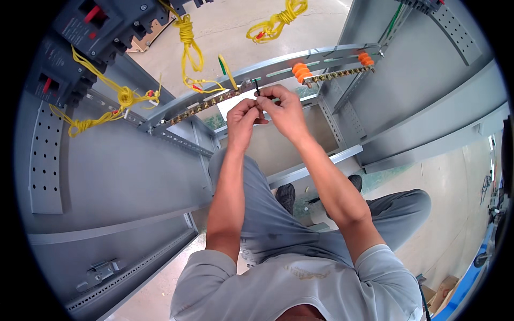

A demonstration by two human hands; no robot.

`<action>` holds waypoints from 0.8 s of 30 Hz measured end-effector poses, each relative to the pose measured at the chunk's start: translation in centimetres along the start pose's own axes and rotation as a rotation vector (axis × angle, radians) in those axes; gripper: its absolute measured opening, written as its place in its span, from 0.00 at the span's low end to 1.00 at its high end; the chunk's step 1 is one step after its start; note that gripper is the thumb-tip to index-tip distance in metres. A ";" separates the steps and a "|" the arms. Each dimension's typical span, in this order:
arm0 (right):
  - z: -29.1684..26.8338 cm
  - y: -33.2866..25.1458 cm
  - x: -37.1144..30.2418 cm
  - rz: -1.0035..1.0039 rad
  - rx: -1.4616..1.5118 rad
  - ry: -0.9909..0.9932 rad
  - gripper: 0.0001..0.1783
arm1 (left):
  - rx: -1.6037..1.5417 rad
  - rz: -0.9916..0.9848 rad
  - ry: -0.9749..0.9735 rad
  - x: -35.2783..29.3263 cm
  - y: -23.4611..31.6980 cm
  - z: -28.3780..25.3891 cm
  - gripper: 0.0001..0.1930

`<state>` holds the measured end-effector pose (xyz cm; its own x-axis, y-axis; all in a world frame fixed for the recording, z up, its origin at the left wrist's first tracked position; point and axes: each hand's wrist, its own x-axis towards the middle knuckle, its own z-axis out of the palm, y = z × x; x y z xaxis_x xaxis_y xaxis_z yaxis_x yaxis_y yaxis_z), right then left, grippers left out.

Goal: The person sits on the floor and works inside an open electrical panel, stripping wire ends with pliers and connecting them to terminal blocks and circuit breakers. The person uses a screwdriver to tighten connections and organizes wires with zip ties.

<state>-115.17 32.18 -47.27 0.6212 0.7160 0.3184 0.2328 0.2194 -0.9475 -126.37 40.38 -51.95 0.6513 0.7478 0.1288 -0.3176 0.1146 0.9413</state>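
Note:
Both hands meet at the metal crossbar, fingertips close together. My right hand (286, 111) is closed in a pinch, and a thin black strip (256, 84) sticks up at its fingertips. Just to its left, my left hand (242, 122) is closed too, its fingers curled toward the thumb. What those fingers hold is hidden. Beside the left hand runs a brass terminal bar (201, 107) with a row of screws. A yellow-green wire (228, 73) loops up from its right end. A second brass terminal bar (342, 74) sits on orange ribbed insulators (302, 73) to the right.
Grey cabinet walls (123, 160) enclose me on both sides. Black circuit breakers (96, 29) stand at upper left. Coiled yellow wires (126, 97) hang near them, and another yellow coil (278, 21) is at the top. A lower metal frame bar (316, 166) crosses before my legs.

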 end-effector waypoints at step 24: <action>-1.8 5.5 -2.0 0.181 0.158 -0.239 0.14 | 0.274 -0.224 0.037 -1.1 -0.2 0.2 0.08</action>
<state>-113.79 30.71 -53.07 0.4448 0.8836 0.1466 0.0042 0.1616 -0.9868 -126.87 39.44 -52.20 0.6571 0.7475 -0.0974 0.0307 0.1025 0.9943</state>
